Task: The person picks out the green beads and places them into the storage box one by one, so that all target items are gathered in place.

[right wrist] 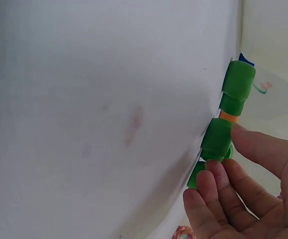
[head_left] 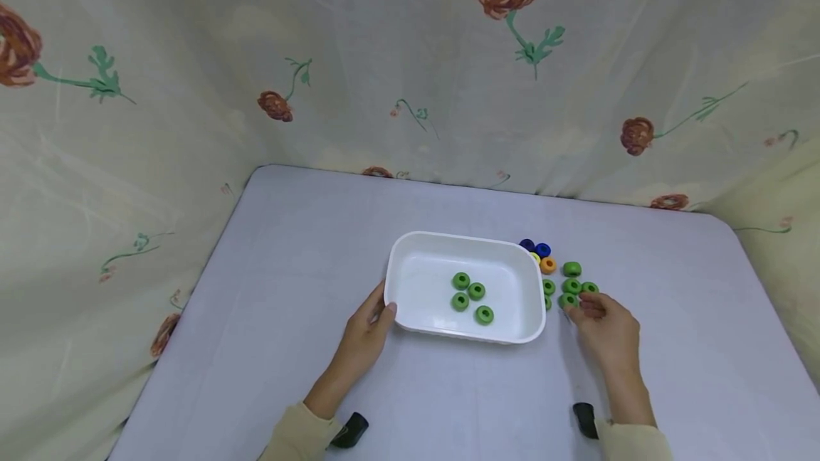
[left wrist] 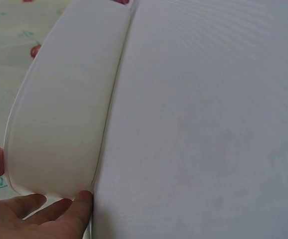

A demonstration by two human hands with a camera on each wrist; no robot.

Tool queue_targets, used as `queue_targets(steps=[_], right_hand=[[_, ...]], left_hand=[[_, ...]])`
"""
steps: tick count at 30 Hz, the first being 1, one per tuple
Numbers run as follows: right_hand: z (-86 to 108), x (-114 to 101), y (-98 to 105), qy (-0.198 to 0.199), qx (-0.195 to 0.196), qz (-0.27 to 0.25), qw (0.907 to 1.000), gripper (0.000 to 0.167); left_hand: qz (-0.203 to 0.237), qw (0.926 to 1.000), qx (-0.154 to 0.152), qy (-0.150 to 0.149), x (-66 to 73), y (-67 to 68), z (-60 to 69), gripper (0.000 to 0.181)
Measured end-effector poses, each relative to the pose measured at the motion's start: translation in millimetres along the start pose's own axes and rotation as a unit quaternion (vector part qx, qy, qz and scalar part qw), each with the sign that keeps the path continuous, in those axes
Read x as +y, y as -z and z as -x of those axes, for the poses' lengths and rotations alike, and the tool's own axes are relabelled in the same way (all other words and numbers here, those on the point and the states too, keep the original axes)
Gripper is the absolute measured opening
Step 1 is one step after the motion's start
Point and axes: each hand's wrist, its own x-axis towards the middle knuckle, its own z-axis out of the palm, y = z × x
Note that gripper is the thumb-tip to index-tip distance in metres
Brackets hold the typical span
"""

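Note:
A white rectangular tray point(head_left: 416, 311) lies on the table with several round green beads point(head_left: 485, 315) in it. My left hand point(head_left: 364, 336) grips the tray's left end, thumb at the rim; the left wrist view shows fingertips point(left wrist: 81, 199) against its outer wall. To the right of the tray, more green beads point(head_left: 572, 269) lie in a loose group. My right hand point(head_left: 608, 329) is at the near side of that group, with a green bead point(right wrist: 216, 137) between thumb and fingers. Part of that bead is hidden behind the fingers.
Dark blue point(head_left: 527, 245) and blue point(head_left: 542, 250) beads, a partly hidden yellow bead point(head_left: 535, 257) and an orange bead point(head_left: 547, 265) sit by the tray's far right corner. A flowered cloth point(head_left: 346, 91) hangs behind the pale table point(head_left: 307, 233).

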Motion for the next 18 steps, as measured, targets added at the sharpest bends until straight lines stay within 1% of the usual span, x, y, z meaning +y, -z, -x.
queue_targets(steps=[2,9,14,18], right_hand=[[-0.7,-0.7,-1.2,-0.005,-0.006,0.001,1.0000,0.044],[-1.2,-1.7,-2.4,-0.005,-0.017,0.001,0.9998,0.045],[0.0,-2.3,-5.5,-0.009,-0.012,0.009,0.9999,0.043],[-0.1,-1.1,-7.9,-0.002,-0.014,0.015,0.9998,0.044]], left_hand=[[0.000,1.0000,0.001,-0.003,-0.6,0.7,-0.1,0.059],[0.001,1.0000,0.002,-0.009,-0.8,0.3,-0.1,0.059],[-0.001,1.0000,0.001,-0.005,-0.6,0.4,0.2,0.059],[-0.004,1.0000,0.001,-0.001,-0.9,0.3,0.5,0.059]])
